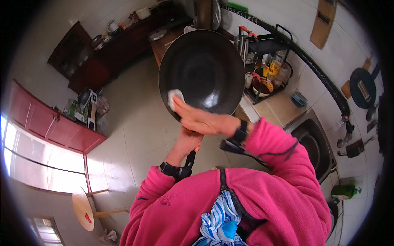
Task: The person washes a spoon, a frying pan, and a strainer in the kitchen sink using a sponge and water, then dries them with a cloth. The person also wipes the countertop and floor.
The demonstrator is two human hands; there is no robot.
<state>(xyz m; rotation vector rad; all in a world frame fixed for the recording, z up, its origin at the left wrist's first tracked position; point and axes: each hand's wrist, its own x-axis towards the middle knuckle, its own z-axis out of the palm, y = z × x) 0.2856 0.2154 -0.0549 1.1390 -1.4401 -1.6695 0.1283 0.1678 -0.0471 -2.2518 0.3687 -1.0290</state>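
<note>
A black wok (200, 67) is held up in front of me, its hollow inner side facing me. My left hand (186, 143) grips it by its dark handle (190, 160), which shows below the fist. With my right hand (203, 120) I press a white wad of cloth or paper (175, 97) against the wok's inside near the lower left rim. My right forearm crosses above the left hand and hides part of the wok's lower edge. A bright glare lies on the wok's inner surface.
To the right, a tiled counter (278, 106) carries a black rack (267, 46) with bottles and bowls. A metal sink (311, 147) lies nearer me. A green bottle (343, 192) stands beyond it. On the left are a red door (55, 123) and a round wooden stool (81, 209).
</note>
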